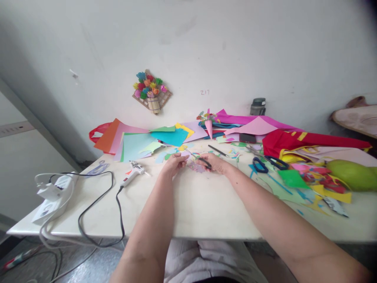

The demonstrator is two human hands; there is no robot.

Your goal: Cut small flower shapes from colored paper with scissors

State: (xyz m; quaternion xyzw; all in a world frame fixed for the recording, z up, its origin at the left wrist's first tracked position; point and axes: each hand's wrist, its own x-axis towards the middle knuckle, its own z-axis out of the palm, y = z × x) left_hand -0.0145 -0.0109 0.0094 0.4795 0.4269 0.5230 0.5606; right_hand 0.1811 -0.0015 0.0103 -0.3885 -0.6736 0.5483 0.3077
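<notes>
Over the middle of the table, my right hand [215, 163] is closed around the dark handles of a small pair of scissors [194, 156], whose blades point up and to the left. Just left of it, my left hand [176, 163] pinches a small piece of light purple paper [185, 155]. Its fingertips are near the scissors' blades, but I cannot tell whether the blades touch the paper. Beneath and behind both hands lie small coloured paper scraps [198, 168]. A black pen [218, 150] rests just beyond my right hand.
A white glue gun [133, 175] lies left, its cord running near a power strip [54, 200]. Coloured paper sheets [137, 145] spread along the back. Larger blue-handled scissors [260, 165], a green fruit [350, 175] and red cloth [294, 143] are on the right. A paper-flower decoration [150, 92] hangs on the wall.
</notes>
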